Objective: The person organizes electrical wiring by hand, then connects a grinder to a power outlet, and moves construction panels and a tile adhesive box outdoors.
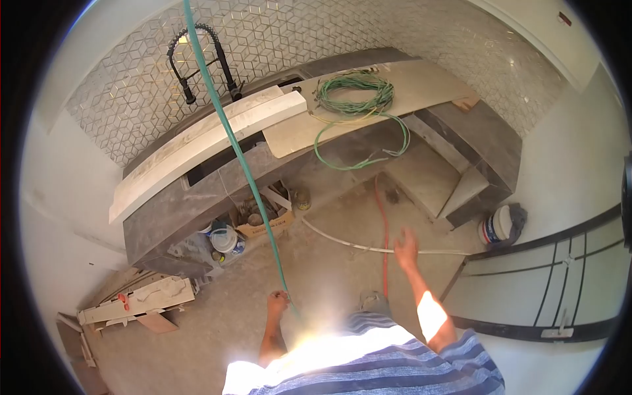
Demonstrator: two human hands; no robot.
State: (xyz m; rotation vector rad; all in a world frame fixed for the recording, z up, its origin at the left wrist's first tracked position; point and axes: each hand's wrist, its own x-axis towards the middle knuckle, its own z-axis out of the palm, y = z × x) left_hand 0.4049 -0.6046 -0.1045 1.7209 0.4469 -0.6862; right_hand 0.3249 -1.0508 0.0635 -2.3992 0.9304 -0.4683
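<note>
A long green cable [238, 153] comes down from above the view, crosses in front of the counter and reaches my left hand [278, 302]. The fingers of that hand are closed around it near its lower part, where bright glare hides the rest. My right hand [406, 250] is held out over the floor with nothing visible in it; motion blurs its fingers. Below it in the view, a white hose or cable [349, 244] and a red one [385, 227] cross on the floor. A coil of green wire [354, 92] lies on a board on the counter.
The dark counter [172, 227] bears long white boards [217, 148] and a black spring faucet [222, 60]. Under it stand a cardboard box [266, 227] and a white bucket [226, 239]. Scrap boards [141, 300] lie left; another bucket [498, 227] stands by the door [526, 289].
</note>
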